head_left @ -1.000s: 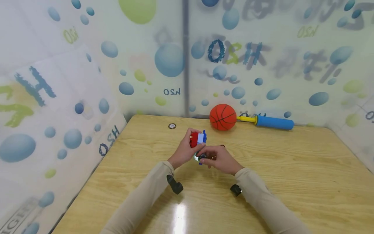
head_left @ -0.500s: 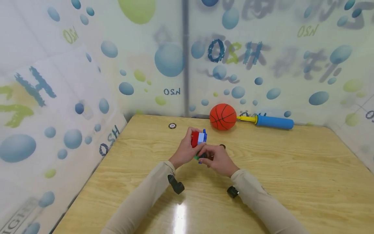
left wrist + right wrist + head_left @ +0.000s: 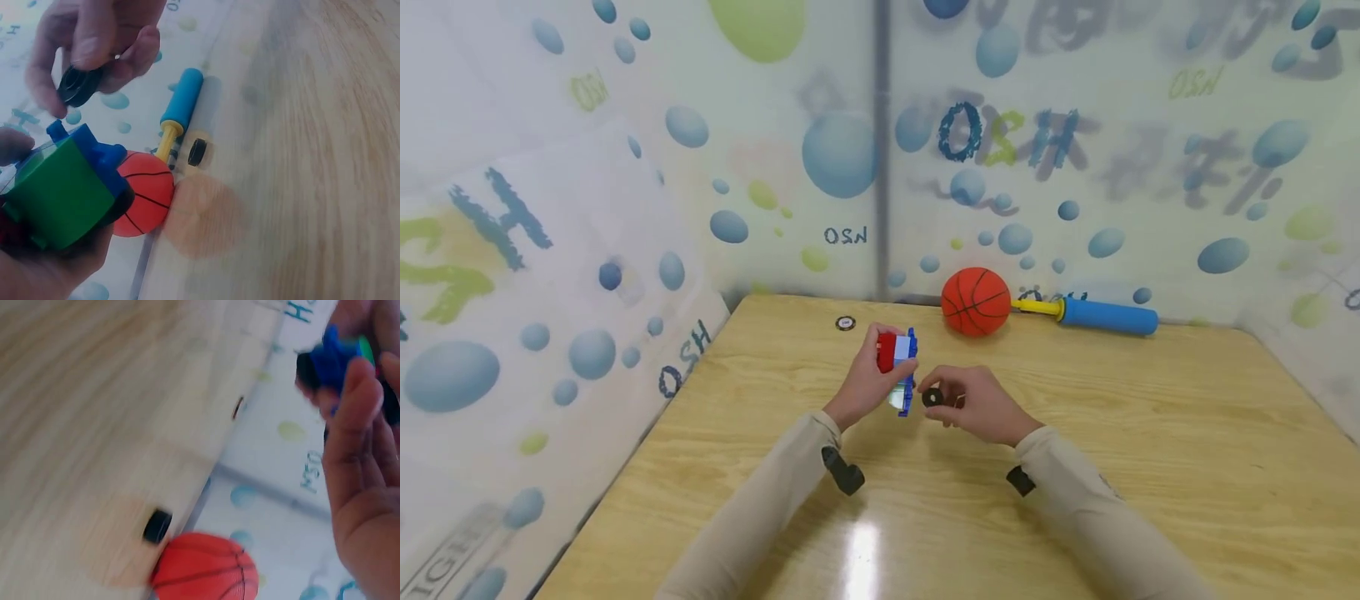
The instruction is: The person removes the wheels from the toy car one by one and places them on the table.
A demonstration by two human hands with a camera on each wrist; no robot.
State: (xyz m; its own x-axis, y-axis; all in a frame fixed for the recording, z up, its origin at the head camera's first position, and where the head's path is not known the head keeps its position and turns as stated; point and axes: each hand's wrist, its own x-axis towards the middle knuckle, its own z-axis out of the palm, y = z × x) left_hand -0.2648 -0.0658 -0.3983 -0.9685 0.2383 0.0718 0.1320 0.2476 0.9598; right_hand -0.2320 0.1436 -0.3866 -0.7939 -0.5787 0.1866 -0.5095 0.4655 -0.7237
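Observation:
In the head view my left hand (image 3: pixel 868 379) grips a toy car of red, white, green and blue blocks (image 3: pixel 904 354). Its green side (image 3: pixel 62 194) and blue base show up close in the left wrist view. A black wheel sits at the blue part's lower edge there. To the right of the car, my right hand (image 3: pixel 981 404) pinches a loose black toy wheel (image 3: pixel 932 397) between thumb and fingers. That wheel (image 3: pixel 80 86) is apart from the car. Another black wheel (image 3: pixel 197 152) stands on the tabletop near the ball; the right hand hides it in the head view.
An orange-red basketball (image 3: pixel 976 302) is at the table's back edge. Beside it lies a blue and yellow pump (image 3: pixel 1108 317). A small round chip (image 3: pixel 846 322) lies at the back left. Patterned walls border the wooden table (image 3: pixel 1150 433).
My right hand has drawn back to the right from the car with the black wheel, which now shows plainly. My left hand has shifted slightly left with the car, turning it a little.

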